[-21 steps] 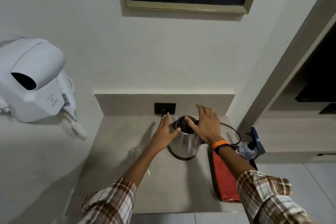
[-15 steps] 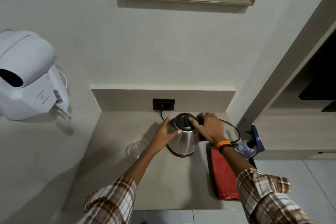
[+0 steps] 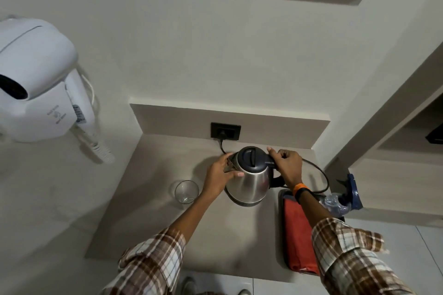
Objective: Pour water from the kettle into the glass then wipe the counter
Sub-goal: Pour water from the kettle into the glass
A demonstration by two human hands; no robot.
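Note:
A steel kettle (image 3: 249, 182) with a black lid stands on its base at the back of the grey counter (image 3: 153, 218). My right hand (image 3: 286, 165) is closed around the kettle's black handle on its right side. My left hand (image 3: 220, 175) rests flat against the kettle's left side by the spout, fingers apart. An empty clear glass (image 3: 186, 191) stands upright on the counter just left of the kettle, apart from it. A folded red cloth (image 3: 298, 237) lies in a dark tray (image 3: 281, 223) to the right.
A black cord (image 3: 318, 172) runs from the wall socket (image 3: 225, 131) behind the kettle and loops to its right. A crumpled plastic bottle (image 3: 335, 203) and a blue holder (image 3: 353, 191) sit at the far right. A white wall-mounted hair dryer (image 3: 38, 84) hangs on the left.
My right hand has gone from lying open over the kettle's lid to closing on the handle. The left hand stays at the kettle's side. The view has tilted down slightly.

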